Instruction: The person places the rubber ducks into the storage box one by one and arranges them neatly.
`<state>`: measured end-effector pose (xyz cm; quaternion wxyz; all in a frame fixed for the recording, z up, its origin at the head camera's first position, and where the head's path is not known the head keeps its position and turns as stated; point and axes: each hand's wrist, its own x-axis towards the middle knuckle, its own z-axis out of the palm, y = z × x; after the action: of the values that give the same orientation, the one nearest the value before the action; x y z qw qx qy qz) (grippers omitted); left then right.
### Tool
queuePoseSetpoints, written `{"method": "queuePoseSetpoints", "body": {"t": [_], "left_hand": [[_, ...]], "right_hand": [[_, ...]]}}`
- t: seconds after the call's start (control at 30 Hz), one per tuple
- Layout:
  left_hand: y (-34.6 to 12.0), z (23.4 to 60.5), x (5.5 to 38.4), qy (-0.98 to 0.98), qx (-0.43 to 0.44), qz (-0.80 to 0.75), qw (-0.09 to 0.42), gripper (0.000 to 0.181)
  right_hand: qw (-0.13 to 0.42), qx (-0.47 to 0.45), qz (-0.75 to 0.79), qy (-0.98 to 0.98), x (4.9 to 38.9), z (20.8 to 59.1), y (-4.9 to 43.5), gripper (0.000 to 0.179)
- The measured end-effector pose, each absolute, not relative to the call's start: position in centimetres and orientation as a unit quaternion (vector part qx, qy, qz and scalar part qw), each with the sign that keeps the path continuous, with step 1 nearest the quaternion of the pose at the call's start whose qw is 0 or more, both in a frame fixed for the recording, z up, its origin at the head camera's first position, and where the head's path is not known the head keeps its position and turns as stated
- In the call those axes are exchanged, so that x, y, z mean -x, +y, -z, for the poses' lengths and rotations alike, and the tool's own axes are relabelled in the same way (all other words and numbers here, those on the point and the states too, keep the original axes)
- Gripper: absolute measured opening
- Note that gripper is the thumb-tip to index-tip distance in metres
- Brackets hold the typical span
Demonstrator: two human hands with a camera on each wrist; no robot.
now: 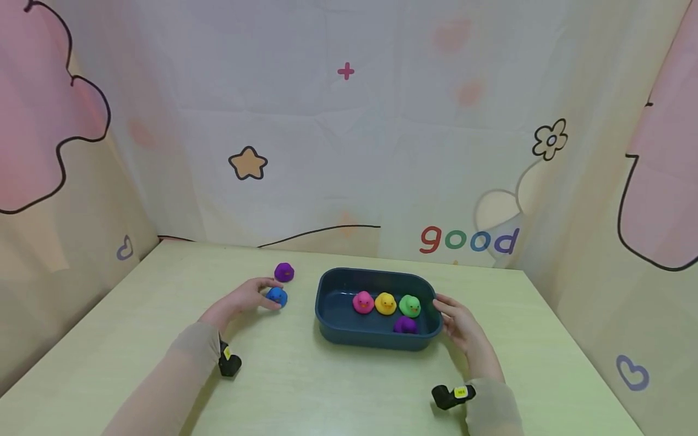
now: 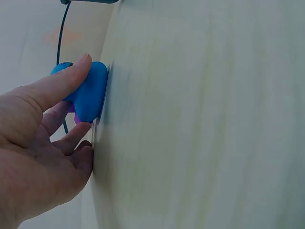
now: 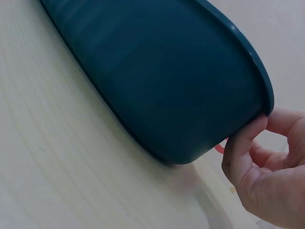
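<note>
On the left of the head view, my left hand [image 1: 256,295] has its thumb and fingers round a blue rubber duck [image 1: 277,297] at the tabletop. The left wrist view shows the thumb across the near side of the blue duck [image 2: 90,93] and the fingers behind and below it. Just beyond stands a purple duck [image 1: 284,272]. My right hand [image 1: 459,321] grips the right end of a dark blue plastic tub [image 1: 354,340], its fingers at the rim. Inside the tub sit a pink duck [image 1: 363,302], a yellow duck [image 1: 385,304], a green duck [image 1: 410,306] and a purple duck [image 1: 406,325].
The pale wooden table [image 1: 327,393] reaches back to a printed cloth backdrop [image 1: 349,151], with cloth walls on both sides. Black wrist cameras sit on both forearms, the left camera [image 1: 229,362] and the right camera [image 1: 452,396].
</note>
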<state>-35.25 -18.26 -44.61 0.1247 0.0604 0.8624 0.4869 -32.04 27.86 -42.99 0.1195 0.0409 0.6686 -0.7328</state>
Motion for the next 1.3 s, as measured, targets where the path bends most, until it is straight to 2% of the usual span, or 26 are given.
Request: {"method": "queuePoseSetpoints", "body": {"t": [0.27,0.5,0.8,1.3], "left_hand": [[-18.1,44.8,35.3,0.866,-0.06,-0.482,0.117,0.044],[-18.3,44.8,35.3,0.872,-0.051,-0.476,0.104,0.054],[-18.8,43.9,35.2,0.834,-0.044,-0.541,0.098,0.06],[-19.4,43.1,35.3,0.736,-0.037,-0.668,0.1,0.057]], "right_hand": [[0.12,-0.044,0.738,0.663,31.9,43.0,27.8,0.061],[0.121,-0.042,0.735,0.665,32.0,43.3,27.6,0.061],[0.118,-0.045,0.737,0.664,32.0,43.2,27.8,0.061],[0.119,-0.047,0.736,0.664,32.2,43.1,27.9,0.063]]}}
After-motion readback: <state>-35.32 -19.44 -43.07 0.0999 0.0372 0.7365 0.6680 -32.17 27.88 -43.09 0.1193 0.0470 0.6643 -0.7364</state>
